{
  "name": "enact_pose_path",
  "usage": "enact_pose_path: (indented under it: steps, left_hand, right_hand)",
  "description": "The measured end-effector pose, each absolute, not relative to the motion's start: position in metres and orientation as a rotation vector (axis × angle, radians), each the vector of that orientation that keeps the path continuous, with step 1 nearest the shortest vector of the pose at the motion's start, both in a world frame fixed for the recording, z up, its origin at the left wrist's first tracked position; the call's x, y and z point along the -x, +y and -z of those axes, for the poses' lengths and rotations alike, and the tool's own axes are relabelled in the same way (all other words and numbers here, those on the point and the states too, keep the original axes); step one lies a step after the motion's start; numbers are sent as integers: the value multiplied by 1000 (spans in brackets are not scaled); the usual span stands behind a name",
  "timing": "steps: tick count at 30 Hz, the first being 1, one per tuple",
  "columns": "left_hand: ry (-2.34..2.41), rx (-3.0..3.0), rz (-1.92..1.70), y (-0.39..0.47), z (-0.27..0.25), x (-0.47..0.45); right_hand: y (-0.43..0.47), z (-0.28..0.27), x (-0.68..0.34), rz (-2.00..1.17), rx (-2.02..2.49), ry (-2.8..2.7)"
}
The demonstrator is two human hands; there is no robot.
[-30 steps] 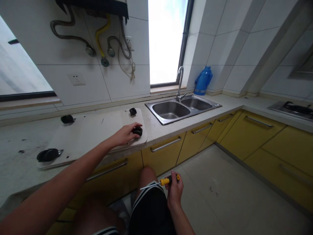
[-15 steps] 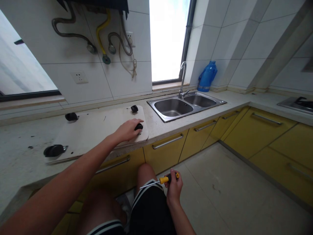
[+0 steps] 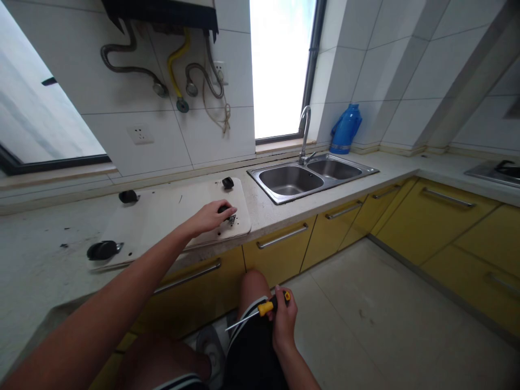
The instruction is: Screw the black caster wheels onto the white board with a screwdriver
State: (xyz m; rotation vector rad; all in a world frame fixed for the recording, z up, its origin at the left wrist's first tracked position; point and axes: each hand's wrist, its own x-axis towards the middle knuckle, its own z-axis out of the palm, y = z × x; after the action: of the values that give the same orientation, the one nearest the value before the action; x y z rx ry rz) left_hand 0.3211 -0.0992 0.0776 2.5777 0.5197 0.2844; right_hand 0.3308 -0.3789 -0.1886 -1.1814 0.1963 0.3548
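Observation:
A white board (image 3: 182,208) with rounded corners lies flat on the counter and carries black casters. My left hand (image 3: 206,218) has its fingers closed around the caster (image 3: 223,209) at the board's near right corner, partly hiding it. A bit of that caster's metal mount shows beside my fingertips, near small holes in the board. The other casters sit at the far right (image 3: 228,183), far left (image 3: 128,196) and near left (image 3: 102,250) corners. Low over my lap, my right hand (image 3: 285,320) grips a yellow-and-black screwdriver (image 3: 266,309), its shaft pointing left and slightly down.
To the right of the board is a double steel sink (image 3: 286,181) with a tap (image 3: 304,132). A blue thermos flask (image 3: 346,129) stands in the corner. Yellow cabinets (image 3: 280,252) run below the counter (image 3: 260,219). Hoses (image 3: 130,69) hang on the wall.
The caster under my left hand has turned, and its metal mount now shows on the near side. The screwdriver's tip has dipped lower. The whole view has shifted slightly.

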Motion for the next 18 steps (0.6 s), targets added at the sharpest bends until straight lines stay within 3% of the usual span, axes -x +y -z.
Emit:
enact_pose_path:
  steps: [18]
  left_hand:
    - [381,-2804,-163,-98,-75,-316]
  right_hand:
    - [-378,196,-328,-363,1187,214]
